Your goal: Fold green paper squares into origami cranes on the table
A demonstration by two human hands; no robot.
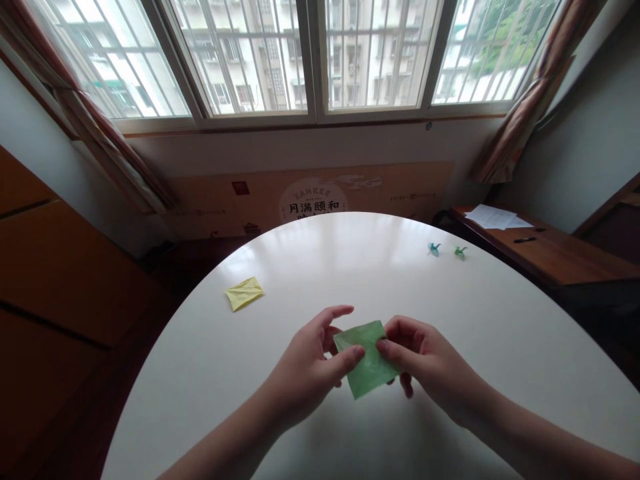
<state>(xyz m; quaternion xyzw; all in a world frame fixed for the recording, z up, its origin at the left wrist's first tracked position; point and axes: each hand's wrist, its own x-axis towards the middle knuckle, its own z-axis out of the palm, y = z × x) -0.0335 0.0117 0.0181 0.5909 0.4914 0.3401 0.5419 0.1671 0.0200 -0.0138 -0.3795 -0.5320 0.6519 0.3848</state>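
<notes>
A green square of origami paper (371, 375) is held up over the table between both hands, lightly creased across its face. My left hand (320, 357) grips its left side, thumb on top and the index finger stretched out above the far edge. My right hand (415, 350) pinches the right edge between thumb and bent fingers. Parts of the fingers behind the sheet are hidden. To the left on the table lies a yellow folded paper (245, 293), touched by neither hand.
A white round table (200, 393) spans the foreground. Near its far right edge stand a blue paper crane (435, 249) and a green paper crane (460, 253). White sheets (497, 217) lie on a brown wooden desk (565, 250) to the right. Barred windows are ahead.
</notes>
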